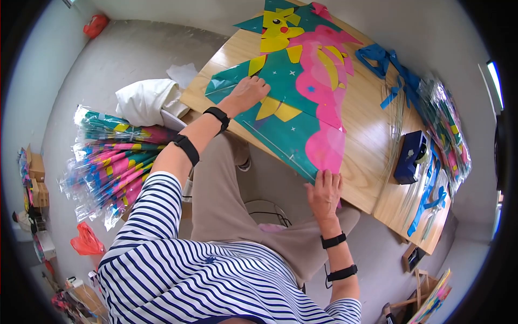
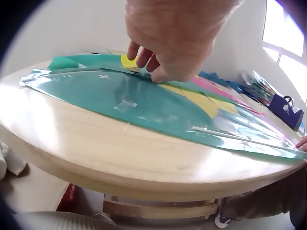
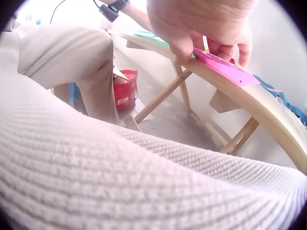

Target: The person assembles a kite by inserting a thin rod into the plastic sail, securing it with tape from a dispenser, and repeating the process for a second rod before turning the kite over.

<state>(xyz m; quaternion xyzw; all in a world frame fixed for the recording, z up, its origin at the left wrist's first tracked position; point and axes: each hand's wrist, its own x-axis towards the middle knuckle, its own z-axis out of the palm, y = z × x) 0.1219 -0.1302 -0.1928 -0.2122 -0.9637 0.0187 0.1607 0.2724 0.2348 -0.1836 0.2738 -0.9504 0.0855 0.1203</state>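
Note:
A large green, pink and yellow sheet (image 1: pixel 280 137) with a yellow cartoon figure (image 1: pixel 278 32) lies over the table's near edge. My left hand (image 1: pixel 247 97) bends over its green part, and in the left wrist view the thumb and fingers of that hand (image 2: pixel 180 38) pinch a layer near a yellow patch. A thin white rod (image 2: pixel 240 136) lies along the sheet's edge. At the near corner, where green meets pink, my right hand (image 1: pixel 325 197) presses with fingers extended and thumb apart. The right wrist view shows this hand (image 3: pixel 201 28) over the pink part (image 3: pixel 230 72) at the table edge.
Blue ribbons (image 1: pixel 377 59), a dark blue dispenser (image 1: pixel 410 156) and thin rods lie on the table's right side. Wrapped colourful bundles stand at the right (image 1: pixel 448 129) and lower left (image 1: pixel 118 167). A white cloth (image 1: pixel 145 102) is beside the table; a red bucket (image 3: pixel 125 91) stands below.

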